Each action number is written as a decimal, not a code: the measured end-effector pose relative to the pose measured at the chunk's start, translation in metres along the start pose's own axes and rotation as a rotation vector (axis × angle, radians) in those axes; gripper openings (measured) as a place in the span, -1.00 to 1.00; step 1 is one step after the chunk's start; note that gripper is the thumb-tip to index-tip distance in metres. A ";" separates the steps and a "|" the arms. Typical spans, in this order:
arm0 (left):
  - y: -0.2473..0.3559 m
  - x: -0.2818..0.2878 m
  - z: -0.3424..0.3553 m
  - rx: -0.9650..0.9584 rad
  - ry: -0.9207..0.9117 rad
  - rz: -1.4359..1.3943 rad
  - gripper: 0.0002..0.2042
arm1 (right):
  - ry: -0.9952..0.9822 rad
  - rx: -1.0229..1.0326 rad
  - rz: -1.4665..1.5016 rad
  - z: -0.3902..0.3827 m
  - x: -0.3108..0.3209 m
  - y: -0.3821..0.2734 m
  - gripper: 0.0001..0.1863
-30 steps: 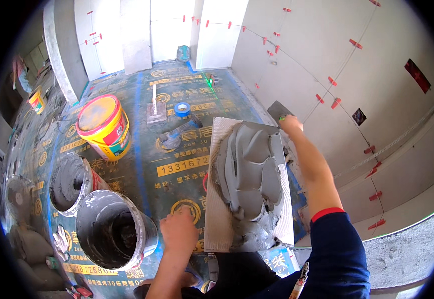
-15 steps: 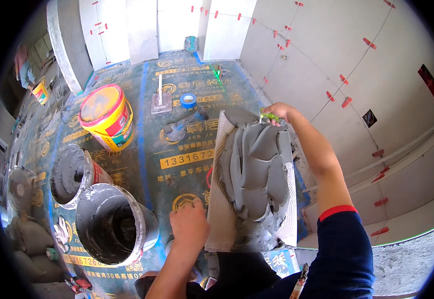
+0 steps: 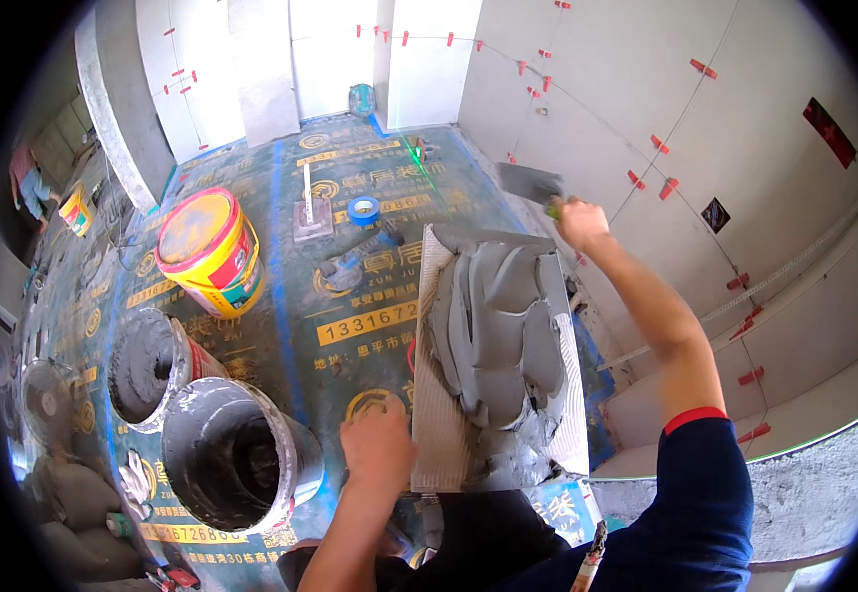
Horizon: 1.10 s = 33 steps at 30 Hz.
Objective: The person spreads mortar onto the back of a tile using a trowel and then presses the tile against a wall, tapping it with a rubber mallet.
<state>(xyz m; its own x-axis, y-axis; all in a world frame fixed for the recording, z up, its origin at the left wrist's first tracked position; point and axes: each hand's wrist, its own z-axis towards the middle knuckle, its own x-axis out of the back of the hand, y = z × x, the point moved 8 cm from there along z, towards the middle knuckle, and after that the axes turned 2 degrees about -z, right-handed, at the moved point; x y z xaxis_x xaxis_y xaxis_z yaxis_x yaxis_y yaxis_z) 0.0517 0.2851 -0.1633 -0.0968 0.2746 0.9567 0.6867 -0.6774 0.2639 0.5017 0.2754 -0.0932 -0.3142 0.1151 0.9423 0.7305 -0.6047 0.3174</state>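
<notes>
A large tile point(image 3: 437, 434) with its ribbed back up lies in front of me. Thick grey mortar point(image 3: 500, 326) covers its middle, furrowed by strokes; the ribs show along both sides. Beyond its far right corner my right hand point(image 3: 583, 223) grips a trowel point(image 3: 531, 184) by its green handle, the grey blade blurred and lifted off the mortar. Beside the tile's left edge my left hand point(image 3: 380, 444) is curled closed; whatever its fingers might hold is hidden.
Left stand two mortar-smeared buckets point(image 3: 296, 459) point(image 3: 190, 365) and a yellow lidded bucket point(image 3: 214, 252). Blue tape point(image 3: 363, 210), a flat tool with an upright handle point(image 3: 313, 219) and a dark tool point(image 3: 355, 259) lie ahead. A wall with red tile clips point(image 3: 659, 144) rises right. Another person point(image 3: 30, 183) is far left.
My right hand has risen from the tile's far edge and moved slightly right, bringing the trowel blade up into sight. My left hand stays beside the tile. The view has shifted slightly.
</notes>
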 end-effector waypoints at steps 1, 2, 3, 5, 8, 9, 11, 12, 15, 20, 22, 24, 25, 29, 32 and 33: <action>0.004 -0.002 0.003 -0.008 -0.001 0.008 -0.71 | 0.050 0.130 -0.064 -0.004 0.012 -0.018 -0.53; 0.005 -0.004 0.004 -0.002 0.007 0.009 -0.71 | 0.058 0.176 -0.063 -0.008 0.020 -0.040 -0.52; 0.005 -0.005 0.004 0.005 0.015 0.008 -0.71 | 0.068 0.223 -0.065 -0.013 0.024 -0.063 -0.51; 0.008 -0.005 0.004 -0.009 0.011 0.007 -0.70 | 0.106 0.298 -0.080 -0.016 0.020 -0.099 -0.50; 0.004 -0.013 0.004 -0.013 0.017 0.006 -0.70 | 0.137 0.379 -0.101 -0.024 0.020 -0.140 -0.51; 0.002 -0.014 0.004 -0.013 0.029 0.012 -0.70 | 0.136 0.387 -0.100 -0.026 0.016 -0.147 -0.51; 0.004 -0.012 0.004 -0.011 0.032 0.020 -0.70 | 0.119 0.405 -0.105 -0.029 0.010 -0.157 -0.51; 0.005 -0.011 0.005 -0.019 0.036 0.035 -0.71 | 0.119 0.414 -0.110 -0.029 0.008 -0.159 -0.51; 0.001 -0.007 0.003 -0.027 0.182 0.044 -0.85 | 0.113 0.400 -0.111 -0.034 0.003 -0.160 -0.56; -0.006 -0.007 0.002 0.006 0.165 0.027 -0.84 | 0.055 0.336 -0.217 -0.037 -0.030 -0.112 -0.70; -0.004 0.001 0.002 0.008 0.171 0.030 -0.84 | -0.024 0.257 -0.232 -0.039 -0.047 -0.072 -0.72; 0.002 -0.001 0.005 0.023 0.038 0.045 -0.71 | -0.118 0.186 -0.331 -0.040 -0.068 -0.020 -0.74; 0.005 0.000 0.006 0.009 0.042 0.038 -0.71 | -0.118 0.173 -0.340 -0.040 -0.075 0.002 -0.74; 0.005 0.004 0.004 -0.006 0.068 -0.010 -0.70 | -0.119 -0.092 -0.241 -0.048 -0.076 0.059 -0.69; 0.004 0.002 0.003 -0.025 0.117 -0.030 -0.76 | 0.068 -0.164 -0.046 -0.057 -0.042 0.073 -0.64; 0.005 0.004 0.003 -0.038 0.163 -0.052 -0.81 | 0.115 -0.152 0.071 -0.058 -0.029 0.073 -0.60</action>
<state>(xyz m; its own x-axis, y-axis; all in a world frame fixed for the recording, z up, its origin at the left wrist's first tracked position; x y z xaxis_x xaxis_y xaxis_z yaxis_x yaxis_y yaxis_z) 0.0565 0.2846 -0.1589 -0.2498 0.1978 0.9479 0.6503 -0.6911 0.3155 0.5291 0.1827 -0.1032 -0.3384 -0.0178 0.9408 0.6563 -0.7209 0.2224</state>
